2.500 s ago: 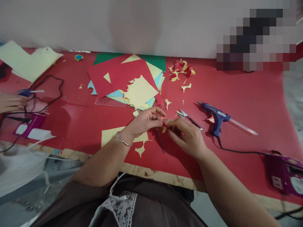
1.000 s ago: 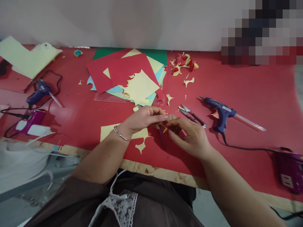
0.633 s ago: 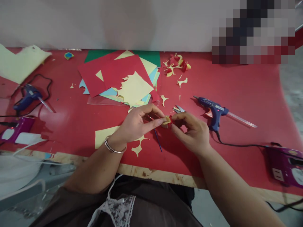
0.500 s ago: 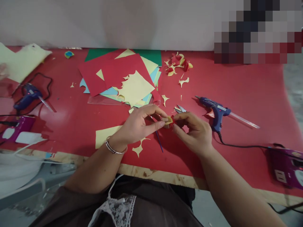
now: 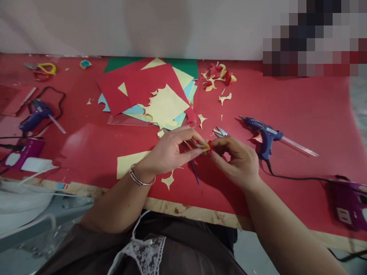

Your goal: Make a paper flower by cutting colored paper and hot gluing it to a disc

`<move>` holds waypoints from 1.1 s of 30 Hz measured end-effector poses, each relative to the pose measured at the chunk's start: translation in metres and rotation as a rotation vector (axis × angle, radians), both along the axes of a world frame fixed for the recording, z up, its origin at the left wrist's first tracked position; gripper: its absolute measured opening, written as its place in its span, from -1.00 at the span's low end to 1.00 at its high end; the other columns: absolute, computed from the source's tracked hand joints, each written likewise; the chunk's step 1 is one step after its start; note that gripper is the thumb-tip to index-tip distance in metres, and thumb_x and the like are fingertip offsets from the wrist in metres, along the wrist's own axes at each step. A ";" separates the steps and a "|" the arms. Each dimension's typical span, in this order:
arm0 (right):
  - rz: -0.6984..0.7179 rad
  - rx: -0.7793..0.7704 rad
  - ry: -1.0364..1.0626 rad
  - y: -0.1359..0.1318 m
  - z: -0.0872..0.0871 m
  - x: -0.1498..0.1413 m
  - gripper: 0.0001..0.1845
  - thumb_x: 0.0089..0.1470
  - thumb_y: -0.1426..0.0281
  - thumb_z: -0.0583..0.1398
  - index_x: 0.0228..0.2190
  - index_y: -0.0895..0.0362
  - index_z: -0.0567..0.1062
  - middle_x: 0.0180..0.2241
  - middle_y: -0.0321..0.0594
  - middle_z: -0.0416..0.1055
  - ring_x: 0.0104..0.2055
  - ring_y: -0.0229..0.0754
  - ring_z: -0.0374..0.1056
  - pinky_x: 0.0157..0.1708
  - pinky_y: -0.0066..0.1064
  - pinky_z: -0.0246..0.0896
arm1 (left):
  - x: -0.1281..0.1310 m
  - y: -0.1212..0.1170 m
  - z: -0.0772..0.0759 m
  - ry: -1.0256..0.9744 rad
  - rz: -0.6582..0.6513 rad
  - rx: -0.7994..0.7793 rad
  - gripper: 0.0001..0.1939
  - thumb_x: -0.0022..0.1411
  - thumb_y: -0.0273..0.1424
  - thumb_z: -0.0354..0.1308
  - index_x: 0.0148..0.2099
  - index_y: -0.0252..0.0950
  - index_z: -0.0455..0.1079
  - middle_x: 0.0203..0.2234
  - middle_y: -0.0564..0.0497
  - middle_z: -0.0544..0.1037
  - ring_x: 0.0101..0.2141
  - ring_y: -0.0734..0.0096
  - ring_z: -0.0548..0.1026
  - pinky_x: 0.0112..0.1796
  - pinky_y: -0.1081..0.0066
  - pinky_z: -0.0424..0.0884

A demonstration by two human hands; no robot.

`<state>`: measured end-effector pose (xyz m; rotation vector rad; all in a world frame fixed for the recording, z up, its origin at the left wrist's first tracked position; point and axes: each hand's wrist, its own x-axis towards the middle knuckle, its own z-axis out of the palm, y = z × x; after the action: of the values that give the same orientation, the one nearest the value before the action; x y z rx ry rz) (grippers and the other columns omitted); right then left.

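Between my two hands is a small red and yellow paper piece (image 5: 207, 147), curled like a little flower; the fingers cover much of it. The thumb and forefinger of my left hand (image 5: 179, 149) pinch its yellow side. My right hand (image 5: 236, 158) grips the red side with thumb and fingertips. Just beyond my right hand lie scissors (image 5: 220, 132), their blades showing and the handles hidden. Below my left fingers a thin blue stick (image 5: 195, 172) rests on the red tabletop. Yellow scraps (image 5: 168, 180) and a yellow sheet (image 5: 130, 163) lie by my left wrist.
A blue glue gun (image 5: 265, 133) with a clear stick lies right, its cord running to a purple power box (image 5: 348, 204). A second glue gun (image 5: 37, 114) is at left. Ahead are stacked coloured sheets (image 5: 149, 89) and a scrap heap (image 5: 218, 76). Yellow-handled scissors (image 5: 47, 68) lie far left.
At the far left, the large pale yellow sheet and a hand on it have gone from view, uncovering the yellow-handled scissors. My hands keep their hold, and the view has shifted slightly.
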<state>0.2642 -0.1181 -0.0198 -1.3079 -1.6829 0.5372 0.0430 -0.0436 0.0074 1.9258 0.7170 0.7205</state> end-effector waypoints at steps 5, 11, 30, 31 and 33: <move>0.001 -0.005 -0.012 0.000 0.001 0.000 -0.94 0.24 0.41 0.30 -0.21 0.04 0.58 -0.34 -0.26 0.65 -0.44 -0.24 0.51 -0.39 -0.39 0.48 | 0.000 0.000 -0.003 0.006 -0.008 0.053 -0.95 0.45 -0.37 0.30 -0.14 -0.21 0.56 -0.23 -0.06 0.65 -0.17 0.30 0.62 -0.11 0.32 0.58; -0.005 -0.016 -0.010 0.000 0.000 0.000 -0.92 0.23 0.44 0.31 -0.21 0.04 0.59 -0.33 -0.27 0.66 -0.43 -0.24 0.51 -0.40 -0.41 0.46 | 0.001 0.000 -0.004 -0.023 0.002 0.122 -0.93 0.47 -0.40 0.27 -0.14 -0.23 0.55 -0.29 -0.04 0.66 -0.27 0.37 0.60 -0.19 0.37 0.56; 0.049 0.049 0.009 0.000 0.000 -0.001 -0.88 0.23 0.51 0.32 -0.20 0.06 0.58 -0.30 -0.29 0.69 -0.45 -0.32 0.51 -0.42 -0.50 0.41 | 0.001 0.002 -0.001 -0.053 -0.005 -0.022 -0.93 0.41 -0.40 0.33 -0.19 -0.26 0.58 -0.31 -0.02 0.70 -0.31 0.43 0.62 -0.24 0.44 0.57; 0.052 0.047 0.003 0.000 -0.001 -0.001 -0.88 0.23 0.50 0.32 -0.21 0.07 0.58 -0.29 -0.28 0.69 -0.45 -0.32 0.51 -0.42 -0.50 0.41 | 0.001 0.001 -0.001 -0.056 -0.004 -0.032 -0.92 0.41 -0.39 0.34 -0.19 -0.26 0.58 -0.32 -0.02 0.70 -0.32 0.44 0.62 -0.25 0.45 0.57; 0.055 0.043 -0.007 0.000 -0.001 -0.001 -0.89 0.23 0.50 0.32 -0.21 0.07 0.59 -0.27 -0.26 0.70 -0.44 -0.31 0.52 -0.42 -0.48 0.41 | 0.001 0.001 -0.001 -0.057 -0.001 -0.046 -0.92 0.40 -0.38 0.36 -0.20 -0.26 0.58 -0.32 -0.02 0.70 -0.34 0.45 0.61 -0.27 0.46 0.56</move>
<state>0.2636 -0.1181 -0.0209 -1.2373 -1.7310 0.5266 0.0441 -0.0422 0.0063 1.8565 0.6916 0.7483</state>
